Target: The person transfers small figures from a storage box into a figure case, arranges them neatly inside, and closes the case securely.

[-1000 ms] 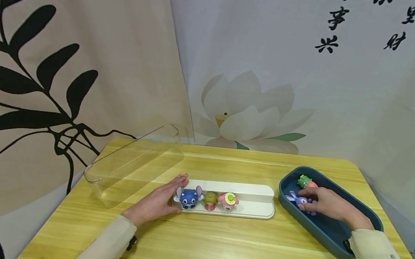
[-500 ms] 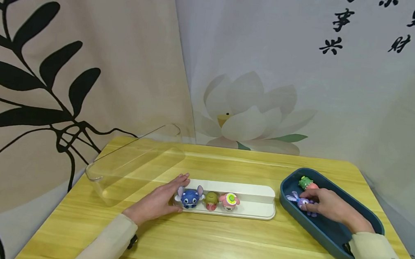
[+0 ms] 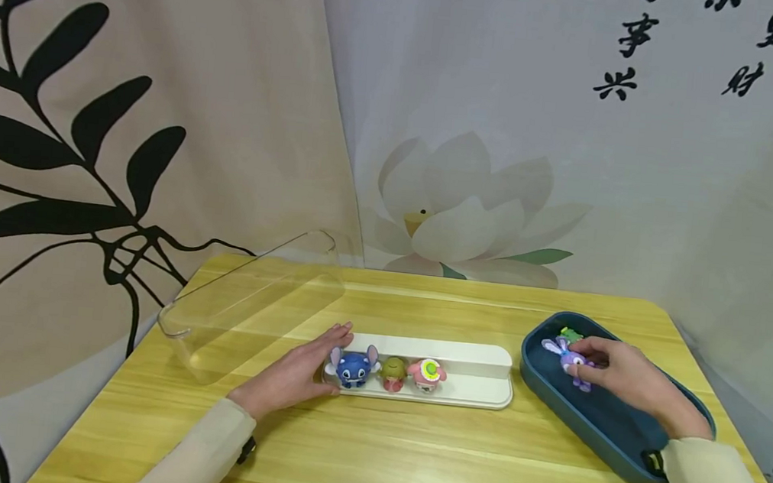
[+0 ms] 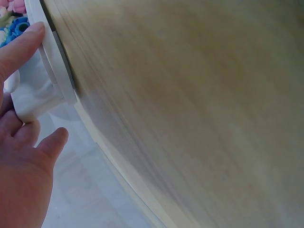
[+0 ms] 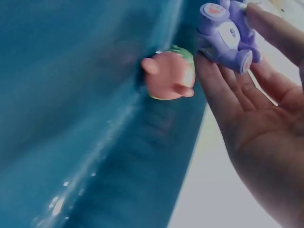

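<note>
In the head view my right hand (image 3: 630,378) pinches a purple long-eared rabbit figurine (image 3: 574,361) between thumb and fingers, over the dark blue tray (image 3: 590,443). The right wrist view shows the rabbit's underside and feet. Below it lies a pink figurine with a green top (image 5: 170,76), partly hidden by the hand in the head view. My left hand (image 3: 299,372) holds the left end of a white stepped display base (image 3: 473,387), thumb in front and fingers behind. Along that base sit a blue big-eared figurine (image 3: 352,369), an olive-green one (image 3: 392,374) and a pink one (image 3: 426,375).
A clear plastic cover (image 3: 253,306) stands at the table's back left, behind my left forearm. The wooden table (image 3: 409,458) carries everything, and a printed curtain (image 3: 474,111) hangs right behind its back edge.
The purple rabbit has come up and slightly right with my right hand, and now covers more of the green-topped figurine. My left hand and the display base have stayed put.
</note>
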The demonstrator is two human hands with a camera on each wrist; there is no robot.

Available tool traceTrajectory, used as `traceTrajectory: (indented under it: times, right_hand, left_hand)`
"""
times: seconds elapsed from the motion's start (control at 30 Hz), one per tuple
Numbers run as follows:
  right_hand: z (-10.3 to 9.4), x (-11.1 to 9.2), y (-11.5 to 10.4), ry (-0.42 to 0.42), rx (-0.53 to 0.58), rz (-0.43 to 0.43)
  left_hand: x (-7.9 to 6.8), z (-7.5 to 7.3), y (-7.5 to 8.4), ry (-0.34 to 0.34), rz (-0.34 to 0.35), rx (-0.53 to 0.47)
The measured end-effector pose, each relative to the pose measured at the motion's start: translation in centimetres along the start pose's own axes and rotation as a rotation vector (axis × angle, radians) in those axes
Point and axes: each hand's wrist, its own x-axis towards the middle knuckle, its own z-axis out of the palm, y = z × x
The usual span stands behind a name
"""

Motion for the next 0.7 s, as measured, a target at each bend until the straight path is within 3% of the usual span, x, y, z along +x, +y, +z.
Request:
traceTrajectory:
  times: [0.27, 0.7]
  right_hand:
    - [-0.9, -0.8, -1.7, 0.084, 0.026, -0.005]
    - [-1.5, -1.6, -3.9, 0.15, 0.042, -0.015]
  left_hand:
    - [0.0, -0.1, 0.1, -0.005, -0.005, -0.005]
    - [0.0, -0.1, 0.1, -0.013, -0.01, -0.008]
